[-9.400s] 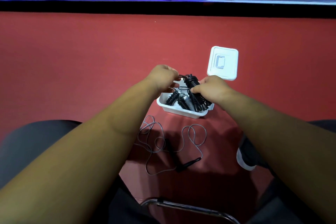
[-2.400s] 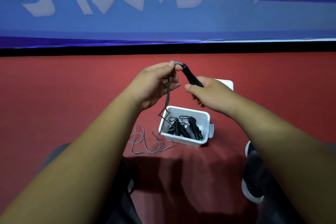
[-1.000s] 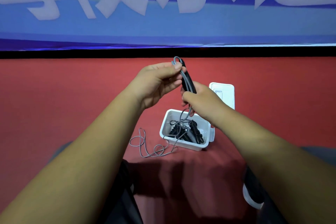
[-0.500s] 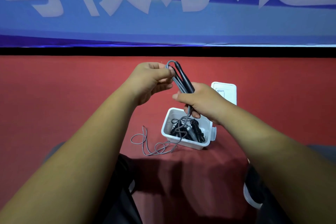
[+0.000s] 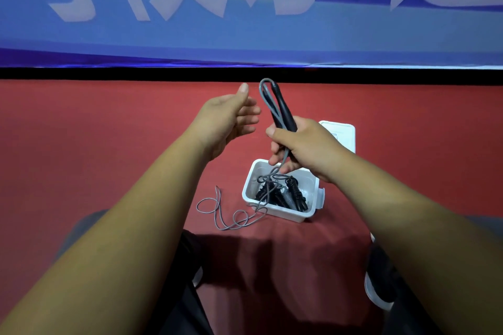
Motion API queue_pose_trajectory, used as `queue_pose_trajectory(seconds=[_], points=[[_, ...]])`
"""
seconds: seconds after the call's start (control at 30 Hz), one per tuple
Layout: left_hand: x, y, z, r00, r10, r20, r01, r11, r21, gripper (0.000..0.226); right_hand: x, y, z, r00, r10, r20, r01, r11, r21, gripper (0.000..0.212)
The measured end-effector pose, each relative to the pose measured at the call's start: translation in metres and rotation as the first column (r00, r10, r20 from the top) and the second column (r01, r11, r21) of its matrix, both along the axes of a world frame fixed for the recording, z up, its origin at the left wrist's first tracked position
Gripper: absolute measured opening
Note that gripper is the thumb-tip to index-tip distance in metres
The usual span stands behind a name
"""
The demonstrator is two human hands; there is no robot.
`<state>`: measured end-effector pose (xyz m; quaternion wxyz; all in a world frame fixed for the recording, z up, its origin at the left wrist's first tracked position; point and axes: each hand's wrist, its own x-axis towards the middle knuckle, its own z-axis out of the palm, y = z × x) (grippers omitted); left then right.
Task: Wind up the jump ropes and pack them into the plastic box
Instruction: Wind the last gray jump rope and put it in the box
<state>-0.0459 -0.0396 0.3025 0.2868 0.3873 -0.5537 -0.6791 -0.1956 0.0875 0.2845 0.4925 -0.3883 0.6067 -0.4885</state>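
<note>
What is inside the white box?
Wound black jump ropes lie in the box, and a loose grey cord crosses its rim. The right hand covers its far corner.

grey rope (image 5: 268, 100) folded along black handle (image 5: 283, 106), above white box (image 5: 283, 213)

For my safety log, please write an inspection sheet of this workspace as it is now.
Surface: red floor.
Job's things: plastic box open, wound ropes inside; lid behind it; black handle held above it.
Clutter: nothing seen.
Grippers: right hand grips handle and grey cord; left hand open, touching nothing.
Cables: the cord hangs from the right hand over the box, loops on floor beside it.
Surroundings: blue banner behind; shoe at lower right.
</note>
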Motion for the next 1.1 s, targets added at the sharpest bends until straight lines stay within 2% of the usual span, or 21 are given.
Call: queue_pose_trajectory(seconds=[0.07, 0.13, 0.17, 0.23, 0.3, 0.33, 0.43, 0.6, 0.7, 0.77, 0.83, 0.93, 1.0, 1.1], points=[[-0.006, 0.001, -0.012, 0.993, -0.024, 0.116, 0.026, 0.999, -0.020, 0.025, -0.003, 0.001, 0.005, 0.999, -0.028, 0.044, 0.028, 1.000, -0.011, 0.019], [-0.009, 0.008, -0.026, 0.933, -0.241, 0.267, 0.264, 0.963, -0.053, 0.024, -0.007, 0.002, 0.011, 0.995, -0.048, 0.092, 0.052, 0.998, -0.037, 0.022], [-0.010, 0.013, -0.031, 0.878, -0.383, 0.288, 0.407, 0.913, -0.027, 0.029, -0.010, 0.002, 0.013, 0.990, -0.069, 0.120, 0.076, 0.996, -0.056, 0.023], [-0.012, 0.024, -0.036, 0.779, -0.585, 0.227, 0.591, 0.805, 0.048, 0.033, -0.017, 0.002, 0.019, 0.979, -0.126, 0.161, 0.142, 0.986, -0.093, 0.025], [-0.012, 0.027, -0.035, 0.738, -0.649, 0.187, 0.649, 0.758, 0.070, 0.029, -0.025, 0.002, 0.022, 0.967, -0.173, 0.186, 0.198, 0.972, -0.127, 0.025], [-0.012, 0.026, -0.032, 0.728, -0.651, 0.213, 0.658, 0.751, 0.046, 0.027, -0.030, 0.003, 0.024, 0.964, -0.188, 0.190, 0.216, 0.966, -0.144, 0.025], [-0.011, 0.021, -0.026, 0.720, -0.636, 0.279, 0.663, 0.749, -0.004, 0.026, -0.043, 0.008, 0.025, 0.961, -0.221, 0.164, 0.249, 0.952, -0.176, 0.022], [-0.013, 0.017, -0.016, 0.670, -0.626, 0.399, 0.665, 0.745, 0.052, 0.024, -0.053, 0.013, 0.022, 0.936, -0.308, 0.168, 0.336, 0.926, -0.174, 0.020], [-0.010, 0.013, -0.020, 0.625, -0.620, 0.475, 0.684, 0.728, 0.049, 0.021, -0.054, 0.015, 0.020, 0.942, -0.298, 0.154, 0.322, 0.932, -0.167, 0.019], [-0.010, 0.011, -0.024, 0.619, -0.555, 0.555, 0.679, 0.734, -0.022, 0.018, -0.054, 0.016, 0.019, 0.955, -0.265, 0.133, 0.283, 0.948, -0.144, 0.018], [-0.010, 0.009, -0.022, 0.649, -0.402, 0.646, 0.647, 0.738, -0.192, 0.015, -0.054, 0.016, 0.018, 0.969, -0.216, 0.116, 0.228, 0.968, -0.104, 0.019], [-0.010, 0.004, -0.016, 0.763, -0.164, 0.626, 0.514, 0.742, -0.432, 0.019, -0.053, 0.015, 0.018, 0.979, -0.137, 0.149, 0.146, 0.988, -0.053, 0.023], [-0.008, -0.002, -0.016, 0.827, -0.074, 0.557, 0.401, 0.773, -0.492, 0.017, -0.050, 0.015, 0.018, 0.977, -0.083, 0.199, 0.088, 0.996, -0.015, 0.027], [-0.007, -0.010, -0.019, 0.855, -0.017, 0.518, 0.322, 0.800, -0.506, 0.011, -0.043, 0.018, 0.019, 0.977, 0.054, 0.206, -0.070, 0.995, 0.070, 0.032]])
